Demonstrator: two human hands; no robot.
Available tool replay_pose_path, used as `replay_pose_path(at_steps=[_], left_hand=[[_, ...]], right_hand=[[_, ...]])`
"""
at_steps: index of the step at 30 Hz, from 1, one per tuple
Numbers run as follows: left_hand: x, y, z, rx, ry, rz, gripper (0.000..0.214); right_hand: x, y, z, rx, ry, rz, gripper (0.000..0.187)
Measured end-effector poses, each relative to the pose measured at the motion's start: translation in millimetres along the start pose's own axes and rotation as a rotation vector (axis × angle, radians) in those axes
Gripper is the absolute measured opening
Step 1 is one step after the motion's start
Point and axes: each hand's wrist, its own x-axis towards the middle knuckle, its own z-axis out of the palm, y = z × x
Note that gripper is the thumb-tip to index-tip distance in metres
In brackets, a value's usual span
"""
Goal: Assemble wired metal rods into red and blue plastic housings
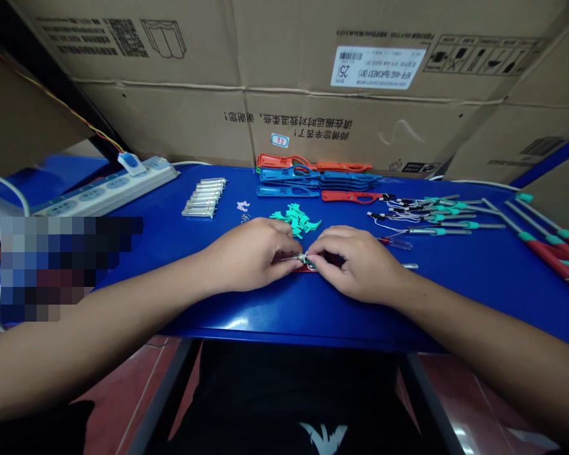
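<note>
Where the two hands meet near the front edge of the blue worktop [246, 316], a small red-and-metal part [305, 260] lies pinched between them. The left hand [253, 253] has its grip closed on the thin metal end, and the right hand [355, 262] has its grip closed over the red body; what the fingertips do at the joint is too small to tell. Just beyond the knuckles sits a pile of teal plastic pieces [296, 219], with a row of metal sleeves [203, 198] to its left, all loose. Right of these lie wired rods with teal collars [431, 216] and, further right, red-handled rods [557, 248], which look partly put together. Farther back, stacked red and blue plastic shells [313, 177] wait unused before the cardboard boxes [313, 95]. Judging by these stocks, much remains.
</note>
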Motion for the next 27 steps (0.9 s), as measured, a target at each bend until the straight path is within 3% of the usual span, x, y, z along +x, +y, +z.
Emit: replay_pose_path(at_steps=[11,19,27], left_hand=[[0.2,-2.0,-3.4,-0.008,-0.011,0.005,0.017],[-1.4,0.4,-1.1,-0.029,-0.007,0.003,0.017],[-1.3,-0.2,2.8,-0.077,0.008,0.030,0.017]], right_hand=[[0.4,1.1,-2.6,-0.023,0.026,-0.008,0.004],[-4.3,-0.1,-0.7,-0.106,0.024,-0.131,0.011],[-3.5,0.8,4.0,-0.064,0.045,-0.144,0.011]])
